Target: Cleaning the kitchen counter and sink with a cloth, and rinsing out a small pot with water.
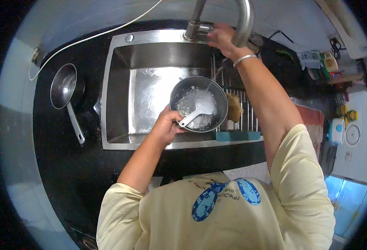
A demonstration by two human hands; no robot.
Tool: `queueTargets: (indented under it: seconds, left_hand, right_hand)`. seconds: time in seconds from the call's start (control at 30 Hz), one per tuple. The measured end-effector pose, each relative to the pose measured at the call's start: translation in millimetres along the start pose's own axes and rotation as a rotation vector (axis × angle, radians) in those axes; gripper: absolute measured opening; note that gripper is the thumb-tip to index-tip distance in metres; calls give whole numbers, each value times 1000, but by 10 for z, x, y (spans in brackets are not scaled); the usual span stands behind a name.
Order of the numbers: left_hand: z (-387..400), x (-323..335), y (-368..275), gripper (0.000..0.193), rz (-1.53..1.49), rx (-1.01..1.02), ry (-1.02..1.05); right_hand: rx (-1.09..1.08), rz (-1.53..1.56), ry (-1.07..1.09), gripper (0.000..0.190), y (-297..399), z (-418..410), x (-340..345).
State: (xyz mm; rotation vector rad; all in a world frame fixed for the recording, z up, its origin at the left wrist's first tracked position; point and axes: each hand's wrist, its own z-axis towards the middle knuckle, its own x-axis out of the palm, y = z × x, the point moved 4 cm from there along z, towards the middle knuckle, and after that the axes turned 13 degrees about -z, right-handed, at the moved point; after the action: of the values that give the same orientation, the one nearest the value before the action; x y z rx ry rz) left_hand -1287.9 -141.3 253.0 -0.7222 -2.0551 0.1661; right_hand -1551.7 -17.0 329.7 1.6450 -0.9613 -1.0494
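My left hand (168, 125) grips the rim of a round metal pot (223, 107) over the sink (121, 145). Inside the pot lies a pale flat serving spoon (203, 107), its handle resting towards my left thumb. Clear, bubbly water (183, 104) surrounds the spoon, and a thin stream falls in at the upper right. At the back of the sink my right hand (222, 39), somewhat blurred, is closed around the side handle of the faucet (192, 29). The faucet's curved spout (244, 23) passes in front of my right wrist, partly hiding it.
A metal saucepan (64, 87) sits on the black counter (68, 175) left of the sink. Right of the pot are a wire dish rack (249, 109) with a teal front strip (238, 136) and a brown scrubber (234, 107). A white cable (108, 31) crosses behind. Bottles (329, 62) stand at far right.
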Motion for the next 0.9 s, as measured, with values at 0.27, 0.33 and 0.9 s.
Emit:
queueTargets:
  seconds: [0.27, 0.33, 0.9]
  left_hand:
    - [-58, 551, 191, 8, -18, -2, -24]
    - [-19, 653, 257, 18, -3, -66, 44]
    - [1923, 3523, 2062, 21, 335, -191, 123]
  right_hand:
    - [-26, -131, 82, 29, -485, -1076, -716]
    - [44, -157, 11, 29, -536, -1514, -868]
    - [-313, -617, -363, 28, -1365, -3419, -3380]
